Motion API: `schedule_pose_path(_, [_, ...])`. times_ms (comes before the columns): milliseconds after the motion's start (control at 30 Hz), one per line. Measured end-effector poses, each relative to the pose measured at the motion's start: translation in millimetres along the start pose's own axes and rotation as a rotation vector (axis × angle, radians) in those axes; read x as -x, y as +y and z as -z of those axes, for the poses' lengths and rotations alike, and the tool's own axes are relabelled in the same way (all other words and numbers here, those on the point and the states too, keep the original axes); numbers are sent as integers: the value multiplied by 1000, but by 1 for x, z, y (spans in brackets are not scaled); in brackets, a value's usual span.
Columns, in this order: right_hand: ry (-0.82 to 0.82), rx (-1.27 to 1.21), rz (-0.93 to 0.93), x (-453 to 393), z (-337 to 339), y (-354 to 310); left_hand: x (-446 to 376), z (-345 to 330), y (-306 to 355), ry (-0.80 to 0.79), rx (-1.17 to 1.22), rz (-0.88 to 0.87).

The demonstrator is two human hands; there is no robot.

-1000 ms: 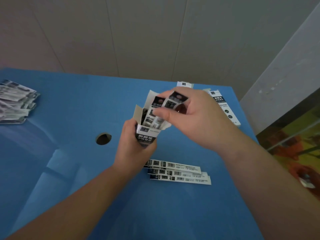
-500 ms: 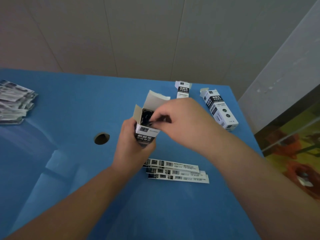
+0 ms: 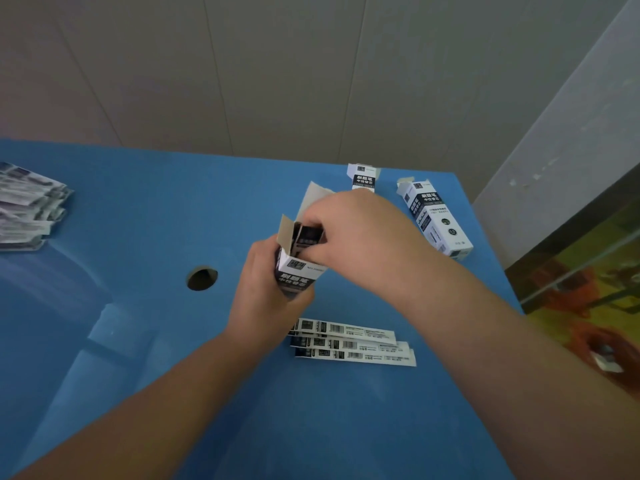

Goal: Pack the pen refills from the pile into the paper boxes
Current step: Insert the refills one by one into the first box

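Blue table (image 3: 138,341) against pale panelled wall, round hole (image 3: 202,278) left of centre. Refill pile (image 3: 27,206) at far left edge. Two open-flapped boxes (image 3: 437,216) lying far right. Left hand (image 3: 266,299) gripping upright open box (image 3: 296,268); right hand (image 3: 360,233) pinching refills (image 3: 308,237) at its mouth. Three loose refills (image 3: 349,344) flat, just nearer than hands.

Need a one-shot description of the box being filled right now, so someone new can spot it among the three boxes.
On the blue table, look right of the round hole. There the left hand grips an upright paper box with its top flaps open, while the right hand pushes refill packets into it. The other two boxes, the far box and the lying box, sit untouched near the back edge.
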State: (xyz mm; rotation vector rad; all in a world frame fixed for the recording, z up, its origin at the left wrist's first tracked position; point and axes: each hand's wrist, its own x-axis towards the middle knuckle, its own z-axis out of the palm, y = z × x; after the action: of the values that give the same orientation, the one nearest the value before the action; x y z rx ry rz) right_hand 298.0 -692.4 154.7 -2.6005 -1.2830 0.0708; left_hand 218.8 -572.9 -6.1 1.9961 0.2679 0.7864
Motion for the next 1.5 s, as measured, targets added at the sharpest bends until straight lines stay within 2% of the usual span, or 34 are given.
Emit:
schedule_pose_path(100, [36, -274, -39, 10, 6, 9, 0, 1, 3, 28, -19, -13])
schedule_pose_path(267, [30, -157, -17, 7, -4, 9, 0, -1, 2, 11, -66, -29])
schedule_pose_path(333, [61, -220, -62, 7, -9, 15, 0, -2, 3, -7, -53, -17])
schedule_pose_path(400, [167, -402, -75, 12, -15, 25, 1, -2, 4, 5, -40, -12])
schedule_pose_path(467, [348, -651, -54, 21, -24, 35, 1, 0, 5, 21, -17, 3])
schedule_pose_path(533, [425, -728, -113, 30, -40, 47, 0, 1, 3, 39, 2, 34])
schedule_pose_path(567, [367, -677, -170, 34, -50, 56, 0, 1, 2, 42, 5, 53])
schedule_pose_path(633, [46, -414, -248, 42, -67, 71, 1, 1, 2, 30, 23, 75])
schedule_pose_path(700, [-253, -160, -182, 51, -81, 78, 2, 2, 3, 15, 36, 83])
schedule_pose_path(800, [-392, -5, -83, 61, -98, 74, 1, 3, 4, 8, 41, 108])
schedule_pose_path(900, [-370, 50, -41, 65, -107, 70, 0, 5, 5, 12, 26, 110])
schedule_pose_path(1200, [-257, 86, -72, 55, -110, 76, 0, 6, 8, -11, 25, 137])
schedule_pose_path(1500, [-136, -148, -394, 50, -71, 91, 1, 5, 5, -3, 82, 143])
